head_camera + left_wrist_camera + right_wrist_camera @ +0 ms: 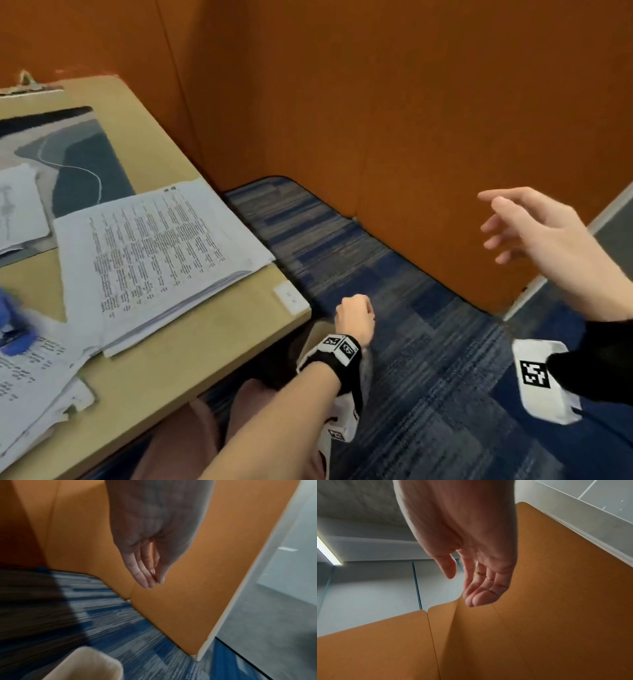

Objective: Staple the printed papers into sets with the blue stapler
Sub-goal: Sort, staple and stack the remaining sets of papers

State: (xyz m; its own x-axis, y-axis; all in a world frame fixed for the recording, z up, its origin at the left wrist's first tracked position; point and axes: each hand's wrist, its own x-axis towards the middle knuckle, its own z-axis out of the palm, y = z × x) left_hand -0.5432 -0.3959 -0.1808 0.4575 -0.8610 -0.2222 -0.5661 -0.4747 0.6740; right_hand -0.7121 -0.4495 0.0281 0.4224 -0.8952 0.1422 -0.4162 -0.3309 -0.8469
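Blue stapler (15, 325) sits at the far left edge of the head view, blurred, resting on loose printed sheets (30, 373) at the near left corner of the tan desk (191, 342). Just right of it, a thick stack of printed papers (161, 253) lies flat on the desk, text running sideways, its right corner reaching the desk's right edge. Farther back on the desk: a grey-and-dark mat (82, 161) with a thin white cord (78, 169) curving across it, a smaller sheet (20, 205) at the left, and a clipboard (30, 90) at the far corner. A small white label (291, 297) is stuck near the desk's right front corner. Both hands are off the desk, well apart from stapler and papers. Left hand (354, 318) hangs low beside the desk corner over the blue striped carpet (411, 325); the left wrist view shows its fingers (145, 573) straight and close together, thumb tip near them, holding nothing. Right hand (534, 233) is raised at the right in front of the orange partition (376, 102), fingers (479, 596) spread and loosely bent, empty. Each wrist wears a black strap with a white marker-tagged camera block: left (339, 347), right (537, 377). The person's knees (205, 428) show under the desk edge.
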